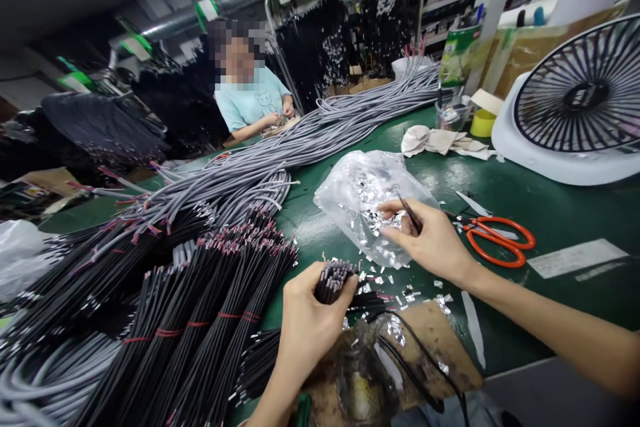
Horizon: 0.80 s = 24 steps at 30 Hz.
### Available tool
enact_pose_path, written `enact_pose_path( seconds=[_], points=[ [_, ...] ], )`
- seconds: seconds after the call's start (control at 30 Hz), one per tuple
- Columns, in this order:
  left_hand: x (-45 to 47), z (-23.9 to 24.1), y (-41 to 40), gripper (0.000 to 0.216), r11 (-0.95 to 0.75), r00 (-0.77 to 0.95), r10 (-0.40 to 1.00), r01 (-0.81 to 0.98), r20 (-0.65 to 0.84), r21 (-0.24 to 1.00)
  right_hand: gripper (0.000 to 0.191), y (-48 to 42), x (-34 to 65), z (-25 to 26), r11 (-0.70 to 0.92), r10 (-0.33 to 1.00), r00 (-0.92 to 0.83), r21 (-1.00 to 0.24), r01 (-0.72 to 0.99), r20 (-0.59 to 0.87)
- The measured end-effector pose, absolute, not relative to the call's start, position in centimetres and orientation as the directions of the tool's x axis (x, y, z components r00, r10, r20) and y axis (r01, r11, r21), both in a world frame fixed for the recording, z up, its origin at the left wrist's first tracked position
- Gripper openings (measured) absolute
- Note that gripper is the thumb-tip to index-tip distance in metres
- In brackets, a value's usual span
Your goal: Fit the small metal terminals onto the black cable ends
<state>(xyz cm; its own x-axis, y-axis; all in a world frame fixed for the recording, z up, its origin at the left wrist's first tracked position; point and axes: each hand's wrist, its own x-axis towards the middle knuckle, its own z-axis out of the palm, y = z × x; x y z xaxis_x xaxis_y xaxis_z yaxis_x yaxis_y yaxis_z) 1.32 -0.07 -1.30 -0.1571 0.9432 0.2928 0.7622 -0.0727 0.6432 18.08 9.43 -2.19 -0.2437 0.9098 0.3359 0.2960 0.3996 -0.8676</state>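
Note:
My left hand point(313, 317) is closed around a bundle of thin black cables point(334, 281), their cut ends pointing up. My right hand point(437, 240) grips dark tweezers point(410, 215) between thumb and fingers, over a clear plastic bag point(340, 190). Small shiny silver foil pieces point(371, 197) lie on the bag, and more are scattered on the green table point(310, 227) in front of it. The right fingertips are at the foil; whether they touch it I cannot tell. Below my left hand is a brown board point(425, 327) with a black cord.
Tied black cable bundles point(200, 320) and long grey cables point(300, 137) cover the left and back. Orange-handled scissors point(500, 240) lie right of my right hand, near a paper strip point(577, 258). A fan point(585, 97) stands back right. Another person point(255, 97) works across the table.

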Motion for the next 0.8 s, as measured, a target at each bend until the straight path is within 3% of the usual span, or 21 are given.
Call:
enact_pose_path(
  seconds=[0.17, 0.37, 0.53, 0.7, 0.8],
  points=[
    [1.2, -0.7, 0.2, 0.009, -0.036, -0.082, 0.986, 0.742, 0.143, 0.669, 0.016, 8.4, 17.4, -2.6, 0.46, 0.758, -0.601, -0.861, 0.217, 0.253],
    [0.6, -1.0, -0.1, 0.02, 0.01, -0.127, 0.981, 0.786, 0.146, 0.618, 0.018, 7.6, 17.3, -2.1, 0.395, 0.742, -0.653, -0.887, 0.241, 0.153],
    [0.7, -0.8, -0.5, 0.029, 0.036, -0.172, 0.972, 0.78, 0.159, 0.625, 0.013, 7.3, 17.7, -1.7, 0.427, 0.533, -0.835, -0.895, 0.126, 0.137],
    [0.9, -0.8, -0.8, 0.031, 0.011, -0.164, 0.969, 0.774, 0.184, 0.633, 0.016, 7.1, 17.5, -2.1, 0.505, 0.746, -0.574, -0.848, 0.159, 0.337],
    [1.0, -0.9, -0.9, 0.03, 0.009, -0.17, 0.968, 0.759, 0.185, 0.651, 0.022, 7.0, 17.5, -2.2, 0.56, 0.744, -0.521, -0.815, 0.145, 0.418]
  ],
)
